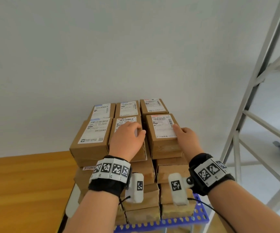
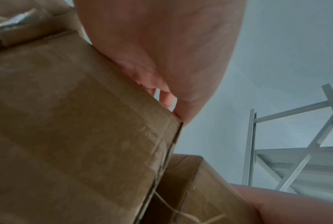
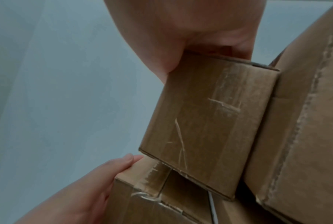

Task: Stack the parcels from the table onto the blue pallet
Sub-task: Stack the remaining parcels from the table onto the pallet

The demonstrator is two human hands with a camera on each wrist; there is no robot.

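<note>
The stack of parcels point(image 1: 136, 148) is standing several layers high on the blue pallet point(image 1: 178, 221), filling it from the near edge back toward the wall, with the wooden worktop point(image 1: 26, 182) lying just beside the pallet's left edge. The top layer is showing six cardboard boxes in two rows of three, labels facing up.

The front right parcel point(image 1: 163, 133) is sitting at the pallet's near right corner, on top of the column below it. Its long axis is running from the near edge toward the wall, its short taped end point(image 3: 209, 121) facing the person. The front middle parcel point(image 1: 127, 132) is lying parallel to it, just beside it, with a narrow gap between the two.

These boxes are looking stiff and light, judging by the plain corrugated card and their easy one-hand cover; the taped faces may be a little slick, and the corners could crush under a hard squeeze. I would judge the best hold to be across the short width, thumb on one long side and fingers on the other, near the middle.

The right hand point(image 1: 185, 137) is gripping the near right corner of the front right parcel, thumb on the label and fingers curling down its right side. The left hand point(image 1: 127, 140) is lying on the front middle parcel, fingers point(image 1: 140, 131) bending over its right edge into the gap.
</note>
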